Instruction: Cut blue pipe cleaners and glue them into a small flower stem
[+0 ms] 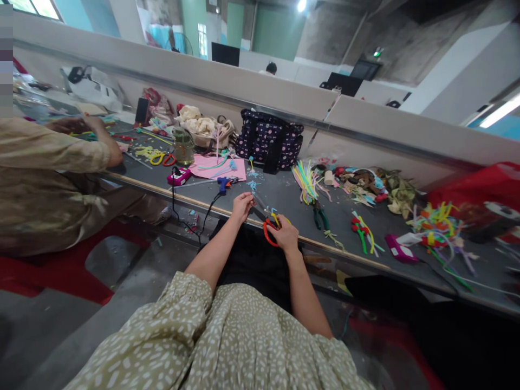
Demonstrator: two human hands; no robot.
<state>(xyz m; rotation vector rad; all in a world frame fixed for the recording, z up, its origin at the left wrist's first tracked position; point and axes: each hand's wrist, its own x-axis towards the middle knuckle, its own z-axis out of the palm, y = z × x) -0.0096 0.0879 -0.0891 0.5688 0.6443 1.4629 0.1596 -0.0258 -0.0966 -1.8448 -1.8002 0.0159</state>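
Note:
My right hand [285, 234] is closed around the handles of a pair of scissors [270, 232], one red and one yellow. Their blades point up and left toward my left hand [244, 207], whose fingers are pinched together at the table's front edge. What that pinch holds is too small to make out. Beyond it, light blue bits [252, 185] lie on the dark tabletop. A blue glue gun [223, 185] rests to the left, near a pink sheet [239, 169]. To the right lies a bundle of pastel pipe cleaners [306, 181], with dark green-handled pliers [320, 218] just below.
A dotted dark bag [268, 142] stands against the partition [365, 127]. At left, a co-worker's sleeve [52, 149] reaches over the table. A glass jar [183, 146], a magenta box [179, 176] with a black cord, and another magenta box [400, 249] lie along the table.

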